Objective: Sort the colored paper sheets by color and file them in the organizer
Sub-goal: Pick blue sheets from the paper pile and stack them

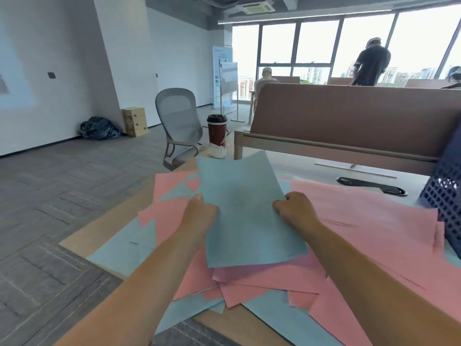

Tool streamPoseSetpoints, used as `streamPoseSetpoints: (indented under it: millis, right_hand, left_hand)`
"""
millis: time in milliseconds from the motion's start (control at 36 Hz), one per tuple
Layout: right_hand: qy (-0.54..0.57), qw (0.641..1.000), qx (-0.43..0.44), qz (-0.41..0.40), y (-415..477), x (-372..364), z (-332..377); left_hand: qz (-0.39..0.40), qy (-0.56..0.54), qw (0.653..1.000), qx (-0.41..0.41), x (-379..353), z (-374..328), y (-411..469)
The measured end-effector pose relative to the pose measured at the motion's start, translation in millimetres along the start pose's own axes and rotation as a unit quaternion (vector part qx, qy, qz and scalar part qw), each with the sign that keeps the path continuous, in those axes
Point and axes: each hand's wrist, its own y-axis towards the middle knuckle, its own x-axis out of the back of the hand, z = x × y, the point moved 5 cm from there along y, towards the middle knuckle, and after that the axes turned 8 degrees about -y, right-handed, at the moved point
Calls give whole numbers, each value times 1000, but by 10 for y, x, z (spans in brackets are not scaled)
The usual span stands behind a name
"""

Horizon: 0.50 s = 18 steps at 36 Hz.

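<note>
1. At the side edges of the held blue paper [247, 208], the left hand [202, 212] and right hand [294, 208] each pinch it, fingers curled.
2. Beneath the held blue paper, pink sheets [361, 221] and loose blue sheets [119, 253] lie mixed on the table [83, 234].
3. Right of it stands the mesh organizer [446, 196]; beyond it stands a coffee cup [217, 131].

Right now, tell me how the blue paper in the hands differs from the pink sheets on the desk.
The blue paper is lifted, gripped by the left hand and right hand; the pink sheets lie on the desk. The blue paper curls at its far edge; the pink sheets lie flatter, scattered askew. Both are plain paper.
</note>
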Motion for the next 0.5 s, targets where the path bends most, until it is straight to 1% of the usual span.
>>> streamPoseSetpoints:
  millis: [83,139,250,361,500]
  right_hand:
    - [-57,998,-12,9,131,-89,60]
    - [-69,997,-26,11,205,-132,77]
    - [-47,997,-57,4,303,-160,70]
    - [-46,996,-74,-3,366,-154,61]
    - [-20,995,-96,12,433,-146,49]
  left_hand:
    - [-7,28,1000,-8,-32,160,263]
    - [-8,42,999,-6,-72,221,354]
    - [-6,51,999,-8,-160,109,278]
    - [-13,84,996,-10,-203,79,285]
    - [-25,110,994,-7,-189,141,336]
